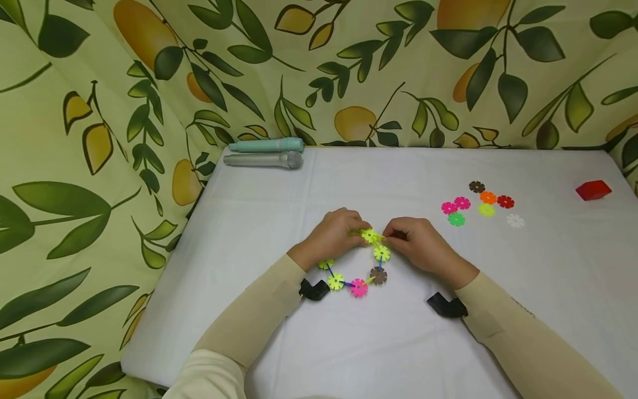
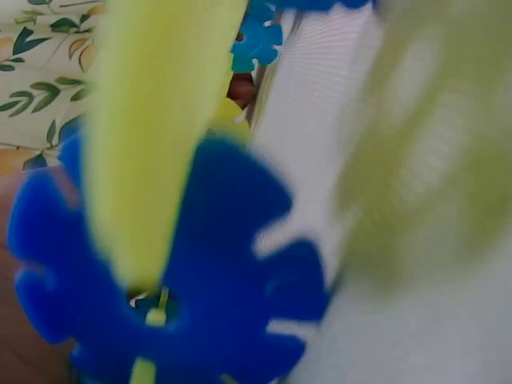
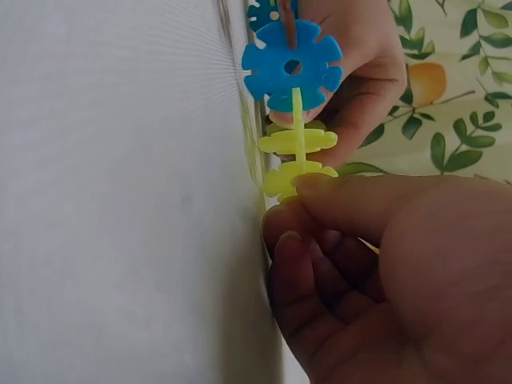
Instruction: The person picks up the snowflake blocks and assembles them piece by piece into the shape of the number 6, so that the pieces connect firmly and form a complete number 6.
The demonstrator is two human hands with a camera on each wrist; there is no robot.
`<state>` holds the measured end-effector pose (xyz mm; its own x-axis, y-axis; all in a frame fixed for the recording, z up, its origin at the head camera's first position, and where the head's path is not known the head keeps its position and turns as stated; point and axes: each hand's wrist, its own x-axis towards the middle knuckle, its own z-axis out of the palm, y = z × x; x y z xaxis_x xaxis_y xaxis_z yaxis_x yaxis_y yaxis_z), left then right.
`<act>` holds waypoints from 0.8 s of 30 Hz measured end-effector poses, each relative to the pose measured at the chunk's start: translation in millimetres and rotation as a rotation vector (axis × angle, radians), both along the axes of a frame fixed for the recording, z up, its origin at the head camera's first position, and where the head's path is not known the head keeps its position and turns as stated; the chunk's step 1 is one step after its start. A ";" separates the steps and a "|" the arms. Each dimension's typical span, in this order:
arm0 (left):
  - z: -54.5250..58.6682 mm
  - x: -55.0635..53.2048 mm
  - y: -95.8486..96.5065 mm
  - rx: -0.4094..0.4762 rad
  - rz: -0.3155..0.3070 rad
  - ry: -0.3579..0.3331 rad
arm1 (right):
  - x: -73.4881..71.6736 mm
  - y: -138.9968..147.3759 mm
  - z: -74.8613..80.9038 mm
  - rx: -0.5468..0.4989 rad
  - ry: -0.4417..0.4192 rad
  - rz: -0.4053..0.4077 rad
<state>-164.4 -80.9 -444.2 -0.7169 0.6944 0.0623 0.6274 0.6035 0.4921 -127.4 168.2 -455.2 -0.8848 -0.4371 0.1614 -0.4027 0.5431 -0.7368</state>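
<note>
My left hand [image 1: 339, 233] pinches a yellow notched snowflake disc [image 1: 370, 236] at the far side of a ring-shaped chain of linked discs. Opposite it, my right hand [image 1: 423, 244] grips a yellow disc [image 3: 278, 181] between thumb and finger, as the right wrist view shows. Yellow, brown and pink discs [image 1: 358, 287] make up the near side of the chain, joined by discs standing edge-on. A blue disc [image 3: 292, 68] is slotted to a yellow one between the hands. Close up in the left wrist view, a blue disc [image 2: 240, 232] hides much of the left hand.
Several loose discs, among them a green one [image 1: 456, 219] and a white one [image 1: 515, 220], lie at the right of the white table [image 1: 309, 354]. A red block [image 1: 593, 190] sits farther right. Two microphones, teal [image 1: 266, 145] and silver [image 1: 264, 160], lie at the back left.
</note>
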 end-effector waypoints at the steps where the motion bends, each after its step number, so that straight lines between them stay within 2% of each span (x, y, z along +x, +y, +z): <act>1: 0.1 0.3 -0.2 0.001 0.014 -0.010 | -0.3 0.2 -0.1 0.000 -0.021 -0.010; 5: 0.9 2.6 -2.6 0.007 0.069 -0.062 | -0.3 5.7 1.6 -0.041 -0.106 -0.072; 9: 0.8 4.4 -6.2 0.030 0.077 -0.086 | -0.7 20.9 5.4 -0.131 -0.147 -0.158; 17: -1.3 4.0 -7.7 0.041 0.075 -0.076 | -3.7 80.0 8.4 -0.272 -0.135 -0.431; 24: -1.3 4.5 -6.8 0.037 0.085 -0.091 | 3.6 137.9 9.3 -0.248 -0.078 -0.681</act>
<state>-160.0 -87.7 -445.6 -0.7766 0.6297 0.0187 0.5270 0.6330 0.5671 -123.8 306.1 -445.8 -0.9606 0.2558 0.1091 0.0243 0.4680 -0.8834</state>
